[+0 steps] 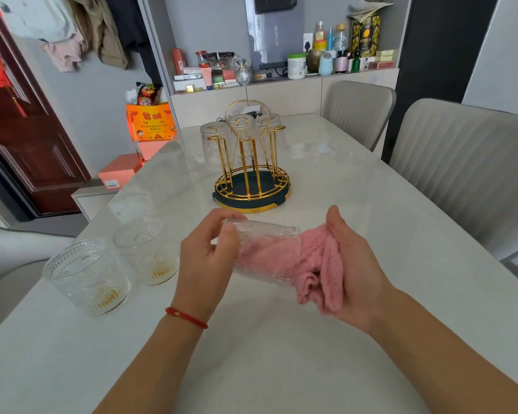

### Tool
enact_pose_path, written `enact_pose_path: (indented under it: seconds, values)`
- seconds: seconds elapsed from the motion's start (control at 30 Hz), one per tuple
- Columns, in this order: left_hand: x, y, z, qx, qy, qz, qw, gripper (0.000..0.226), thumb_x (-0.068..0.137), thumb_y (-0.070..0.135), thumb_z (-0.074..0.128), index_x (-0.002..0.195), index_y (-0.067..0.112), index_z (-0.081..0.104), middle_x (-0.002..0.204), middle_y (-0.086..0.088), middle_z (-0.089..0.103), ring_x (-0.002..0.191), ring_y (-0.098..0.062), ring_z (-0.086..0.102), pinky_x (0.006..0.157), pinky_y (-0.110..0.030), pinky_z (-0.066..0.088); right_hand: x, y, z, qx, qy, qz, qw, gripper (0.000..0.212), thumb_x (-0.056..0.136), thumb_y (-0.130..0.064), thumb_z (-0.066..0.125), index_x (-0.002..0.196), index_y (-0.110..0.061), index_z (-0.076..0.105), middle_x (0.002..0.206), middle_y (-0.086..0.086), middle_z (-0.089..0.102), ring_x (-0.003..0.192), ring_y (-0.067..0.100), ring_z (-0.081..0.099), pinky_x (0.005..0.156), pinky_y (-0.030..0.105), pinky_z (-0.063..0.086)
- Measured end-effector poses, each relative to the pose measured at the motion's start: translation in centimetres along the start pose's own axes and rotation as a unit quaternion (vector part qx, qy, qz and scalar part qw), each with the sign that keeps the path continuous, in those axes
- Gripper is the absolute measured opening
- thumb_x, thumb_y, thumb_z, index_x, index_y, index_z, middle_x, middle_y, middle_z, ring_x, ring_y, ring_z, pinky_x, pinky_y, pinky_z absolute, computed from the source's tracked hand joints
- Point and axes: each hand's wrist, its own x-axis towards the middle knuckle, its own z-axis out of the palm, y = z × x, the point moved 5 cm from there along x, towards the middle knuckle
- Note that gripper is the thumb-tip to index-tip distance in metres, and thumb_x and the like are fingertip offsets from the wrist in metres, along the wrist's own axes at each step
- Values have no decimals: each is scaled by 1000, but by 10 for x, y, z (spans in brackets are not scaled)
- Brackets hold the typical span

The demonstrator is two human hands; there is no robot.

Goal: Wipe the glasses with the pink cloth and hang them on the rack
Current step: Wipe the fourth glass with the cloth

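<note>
My left hand (205, 258) grips a clear ribbed glass (260, 234) lying on its side above the white table (281, 354). The pink cloth (308, 264) is stuffed into the glass's open end, and my right hand (356, 264) holds the rest of the cloth bunched against it. Two more patterned glasses (87, 276) (147, 249) stand upright on the table to the left. The gold wire rack (251, 162) on its dark round base stands further back in the middle, with three glasses (213, 144) hanging upside down on its pegs.
Two grey padded chairs (461, 174) stand along the table's right side. An orange box (150, 122) and pink boxes (120, 171) sit past the table's far left corner. A shelf of bottles and jars (296, 65) runs along the back wall.
</note>
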Motion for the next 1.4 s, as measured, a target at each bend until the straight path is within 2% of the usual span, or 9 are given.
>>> enact_pose_path:
  seconds: [0.1, 0.3, 0.47, 0.6, 0.73, 0.93, 1.1, 1.3, 1.4]
  values:
    - [-2, 3, -3, 12, -9, 70, 997, 35, 90, 37, 41, 107, 18, 65, 91, 3, 64, 64, -17, 52, 50, -24, 41, 0, 3, -5, 24, 9, 27, 999, 88, 95, -73, 33, 105, 2, 78, 126, 26, 68, 137, 44, 47, 124, 54, 23]
    - [-11, -29, 16, -137, -113, -396, 901, 41, 97, 52, 39, 80, 17, 52, 56, -3, 44, 48, -16, 34, 46, -19, 26, -2, 1, 1, 45, 16, 18, 999, 85, 98, -68, 30, 118, 6, 65, 117, 25, 72, 111, 36, 70, 102, 42, 48]
    - [0, -14, 7, -40, -36, -178, 982, 31, 97, 43, 43, 92, 25, 67, 75, -4, 54, 55, -11, 51, 45, -26, 42, 0, 1, -4, 39, 36, 32, 998, 82, 100, -66, 32, 120, 8, 63, 117, 26, 71, 110, 37, 70, 101, 43, 49]
    - [0, -12, 6, -10, -111, -81, 990, 24, 107, 35, 40, 113, 30, 63, 89, 24, 59, 77, 1, 65, 56, -22, 53, 1, -4, -15, 64, 43, 47, 996, 82, 101, -61, 34, 131, 12, 54, 125, 33, 65, 119, 46, 63, 110, 53, 42]
    - [5, -14, 0, -33, -80, -15, 996, 32, 100, 37, 36, 112, 23, 62, 96, 4, 62, 76, -6, 59, 54, -19, 46, -1, -17, -24, 100, 25, 38, 994, 89, 101, -65, 26, 139, 14, 45, 136, 38, 55, 127, 54, 53, 113, 69, 30]
    - [7, -53, -4, -295, 25, -309, 904, 31, 95, 32, 43, 108, 14, 65, 95, -10, 68, 67, -18, 58, 53, -27, 36, -3, -50, -56, 143, 89, -133, 977, 91, 100, -67, 22, 129, 12, 58, 123, 33, 66, 117, 49, 63, 110, 59, 39]
    - [-1, -42, 17, -394, -80, -353, 845, 34, 94, 32, 36, 82, 14, 62, 87, -13, 53, 54, -22, 40, 57, -30, 22, 0, -37, -34, -11, 146, -185, 972, 84, 98, -70, 30, 94, -1, 78, 100, 35, 72, 80, 35, 55, 50, 27, 40]
    - [-9, -38, 30, -369, -118, -377, 841, 28, 97, 33, 35, 84, 14, 52, 80, -16, 45, 47, -22, 34, 48, -27, 19, 7, -16, -4, -201, 126, -251, 939, 102, 71, -95, 32, 108, -9, 73, 55, 33, 52, 40, 23, 56, 43, 26, 46]
    - [-12, -43, 31, -325, -92, -388, 858, 22, 99, 34, 38, 96, 15, 50, 92, -19, 44, 47, -22, 36, 45, -24, 24, 11, -1, 12, -111, -17, -182, 977, 93, 72, -86, 47, 132, -16, 59, 86, 10, 77, 78, 15, 76, 70, 31, 60]
